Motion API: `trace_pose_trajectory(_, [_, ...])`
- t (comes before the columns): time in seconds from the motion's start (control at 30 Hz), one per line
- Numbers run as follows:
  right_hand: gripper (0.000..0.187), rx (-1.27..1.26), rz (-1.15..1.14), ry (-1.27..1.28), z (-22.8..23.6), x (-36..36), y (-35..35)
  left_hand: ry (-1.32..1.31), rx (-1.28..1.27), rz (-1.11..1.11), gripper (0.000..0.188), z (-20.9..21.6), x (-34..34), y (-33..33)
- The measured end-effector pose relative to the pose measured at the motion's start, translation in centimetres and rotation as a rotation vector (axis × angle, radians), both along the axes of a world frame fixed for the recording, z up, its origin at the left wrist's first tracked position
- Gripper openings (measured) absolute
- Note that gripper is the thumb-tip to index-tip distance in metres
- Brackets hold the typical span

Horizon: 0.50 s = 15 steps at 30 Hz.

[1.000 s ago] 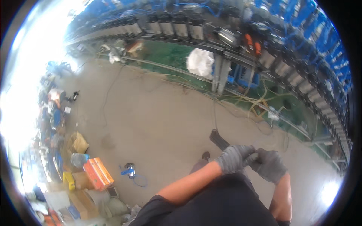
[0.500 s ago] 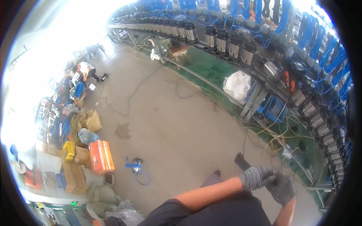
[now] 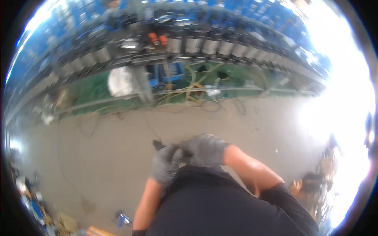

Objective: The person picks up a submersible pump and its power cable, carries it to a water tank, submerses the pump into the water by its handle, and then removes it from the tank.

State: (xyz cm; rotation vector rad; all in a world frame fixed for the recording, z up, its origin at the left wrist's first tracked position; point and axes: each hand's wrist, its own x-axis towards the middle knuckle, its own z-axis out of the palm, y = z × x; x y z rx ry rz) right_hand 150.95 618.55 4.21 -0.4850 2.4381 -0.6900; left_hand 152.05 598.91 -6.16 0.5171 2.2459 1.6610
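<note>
Both my hands wear grey knit gloves and meet in front of my dark shirt (image 3: 204,200), over the floor. My left hand (image 3: 165,162) has its fingers curled in against the other hand. My right hand (image 3: 207,149) reaches across from the right, its fingers bent down and touching the left ones. Whatever lies between the fingers, if anything, is hidden by the gloves and blurred. Just beyond my left hand a dark thing (image 3: 158,144), possibly a shoe tip, shows on the floor.
Ahead runs a long rack with metal-bodied pumps (image 3: 193,45), orange-handled tools (image 3: 158,39) and blue hoses above. Beneath it are a white bag (image 3: 120,82), a blue crate (image 3: 173,72) and loose cables (image 3: 197,88). A small pump (image 3: 123,218) lies on the floor at lower left.
My view has swung right, so the rack now lies straight across ahead. My hands remain together and now show at the middle, close to my body.
</note>
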Motion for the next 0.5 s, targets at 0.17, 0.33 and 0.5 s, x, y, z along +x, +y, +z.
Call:
trace_pose_trajectory(0.17, [0.037, 0.006, -0.042, 0.079, -3.2, 1.8, 2.2, 0.016, -0.012, -0.077, 0.045, -0.8, 0.0, 1.6])
trace_pose_trajectory(0.33, [0.036, -0.072, -0.107, 0.118, -6.1, 2.5, 2.9, -0.068, 0.033, -0.092, 0.045, -0.7, 0.0, 2.9])
trace_pose_trajectory(0.5, [0.029, -0.197, -0.283, 0.052, -4.2, 2.8, 4.3, -0.153, 0.19, -0.095, 0.045, -0.6, -0.2, 3.7])
